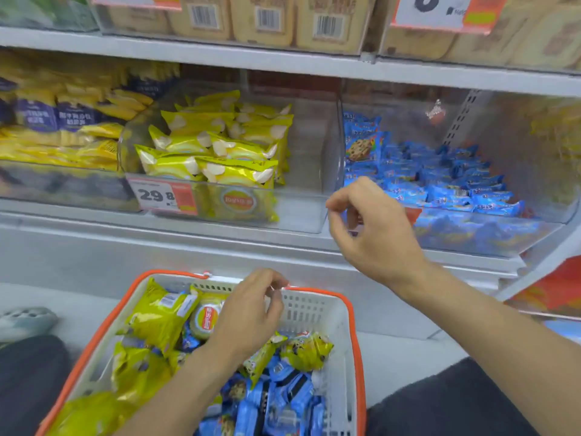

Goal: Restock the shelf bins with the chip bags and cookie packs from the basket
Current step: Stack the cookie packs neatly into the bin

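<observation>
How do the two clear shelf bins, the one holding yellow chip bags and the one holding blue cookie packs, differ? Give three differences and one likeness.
The chip bin holds yellow chip bags; the cookie bin holds blue cookie packs. The chip bin sits left, the cookie bin right. The chip bin's right part is bare; packs spread across the cookie bin. Both are clear plastic.

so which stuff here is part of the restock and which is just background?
In the job:
basket
yellow chip bags in it
blue cookie packs in it
chip bin
cookie bin
left hand
right hand

Just there:
tan packs on the upper shelf
price tag
grey shoe
</observation>
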